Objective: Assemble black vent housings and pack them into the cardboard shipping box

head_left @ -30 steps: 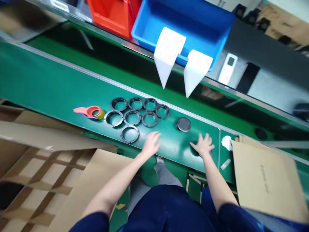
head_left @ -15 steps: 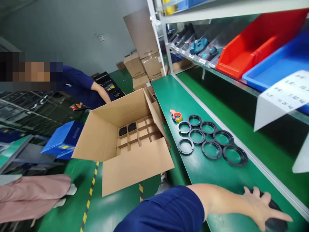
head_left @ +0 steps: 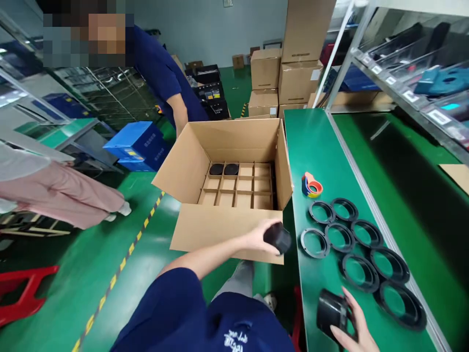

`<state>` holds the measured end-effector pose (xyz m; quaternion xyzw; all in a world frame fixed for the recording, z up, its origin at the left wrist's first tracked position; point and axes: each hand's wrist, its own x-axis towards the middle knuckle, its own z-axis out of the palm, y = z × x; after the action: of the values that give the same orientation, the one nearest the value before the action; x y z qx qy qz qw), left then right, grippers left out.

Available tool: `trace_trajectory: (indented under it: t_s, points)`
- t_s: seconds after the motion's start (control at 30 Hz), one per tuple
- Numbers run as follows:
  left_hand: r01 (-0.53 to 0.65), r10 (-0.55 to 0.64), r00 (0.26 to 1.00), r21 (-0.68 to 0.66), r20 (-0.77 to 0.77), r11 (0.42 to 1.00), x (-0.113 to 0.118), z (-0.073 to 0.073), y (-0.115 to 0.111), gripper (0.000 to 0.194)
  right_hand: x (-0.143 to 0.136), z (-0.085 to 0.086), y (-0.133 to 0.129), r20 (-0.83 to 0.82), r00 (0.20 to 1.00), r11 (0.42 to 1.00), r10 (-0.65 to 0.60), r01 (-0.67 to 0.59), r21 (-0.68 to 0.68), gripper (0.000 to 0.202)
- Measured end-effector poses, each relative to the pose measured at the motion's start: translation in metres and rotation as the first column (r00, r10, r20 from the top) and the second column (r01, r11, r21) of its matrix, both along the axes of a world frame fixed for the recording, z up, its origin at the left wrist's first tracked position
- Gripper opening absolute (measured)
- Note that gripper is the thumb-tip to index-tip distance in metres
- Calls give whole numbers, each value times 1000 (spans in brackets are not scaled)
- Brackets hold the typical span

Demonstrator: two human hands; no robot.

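Note:
My left hand (head_left: 263,238) is wrapped round a black round part (head_left: 278,238) above the front flap of an open cardboard box (head_left: 227,227). Over the green bench, my right hand (head_left: 353,320) grips another black cylindrical part (head_left: 330,313). Inside the box is a cardboard divider grid (head_left: 236,191), with two black round pieces (head_left: 223,169) in its back left compartments. Several black rings (head_left: 339,237) lie on the green bench (head_left: 304,132), near an orange, blue and yellow tape dispenser (head_left: 312,186).
A person in dark blue (head_left: 164,73) stands behind the box, and someone in pink trousers (head_left: 73,190) is at the left. Blue boxes (head_left: 141,142), stacked cartons (head_left: 300,80), a red stool (head_left: 27,293) and a shelf rack (head_left: 406,85) stand around.
The view has swung right and down. One hand that was over a black part on the bench is now off it; both hands now show, each holding a black part.

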<state>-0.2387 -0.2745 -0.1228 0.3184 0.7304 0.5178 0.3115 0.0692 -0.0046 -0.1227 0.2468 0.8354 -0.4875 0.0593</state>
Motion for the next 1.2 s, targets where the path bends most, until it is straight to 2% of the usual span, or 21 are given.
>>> trace_trajectory:
  t_s: [0.03,0.1,0.13,0.2,0.27,0.33,0.4,0.47,0.53,0.63,0.77,0.87,0.93,1.03,1.1,1.2]
  points:
    - [-130,129,991,-44,-28,991,-26,-6,-17,111,-36,5,-13,-5,999,990,47,-47,-130,79]
    - [-379,362,922,-132,-136,916,-83,-23,-41,109,-116,10,-45,-51,981,929,190,-196,-315,83]
    - [-481,447,872,-176,-199,859,-113,-32,-49,107,-159,10,-63,-82,959,902,273,-284,-324,89]
    - [-617,537,781,-262,-318,742,-177,-53,-55,104,-245,-1,-99,-132,923,897,362,-384,-220,100]
    - [-674,541,734,-341,-410,656,-240,-76,-55,102,-327,-26,-129,-149,929,938,339,-346,-21,105]
    - [-680,497,727,-397,-473,617,-297,-101,-49,101,-400,-59,-151,-143,957,959,253,-230,164,107]
    - [-655,432,743,-424,-511,625,-341,-126,-43,102,-461,-91,-162,-126,983,954,134,-94,283,107]
    - [-610,357,769,-439,-531,660,-372,-151,-36,103,-508,-117,-165,-99,995,937,31,6,349,107]
    - [-562,291,795,-465,-533,684,-392,-174,-32,104,-545,-136,-162,-61,998,916,-20,43,398,109]
    - [-489,208,837,-524,-506,697,-407,-202,-31,105,-592,-155,-152,2,1000,878,-13,10,478,113]
    - [-422,138,865,-549,-482,721,-417,-229,-37,105,-650,-180,-135,121,988,813,96,-148,564,114]
    - [-399,103,868,-558,-486,728,-419,-244,-40,100,-682,-206,-126,228,954,762,197,-295,576,118]
    - [-386,80,866,-558,-494,735,-417,-254,-41,93,-692,-226,-123,291,918,719,270,-393,574,113]
    - [-407,84,847,-540,-525,737,-413,-266,-41,81,-691,-256,-123,353,874,636,335,-486,599,87]
    - [-432,92,828,-525,-553,733,-410,-272,-41,77,-684,-271,-124,352,871,591,343,-491,640,75]
    - [-447,83,807,-512,-585,733,-407,-278,-41,75,-677,-284,-124,328,883,558,337,-468,686,71]
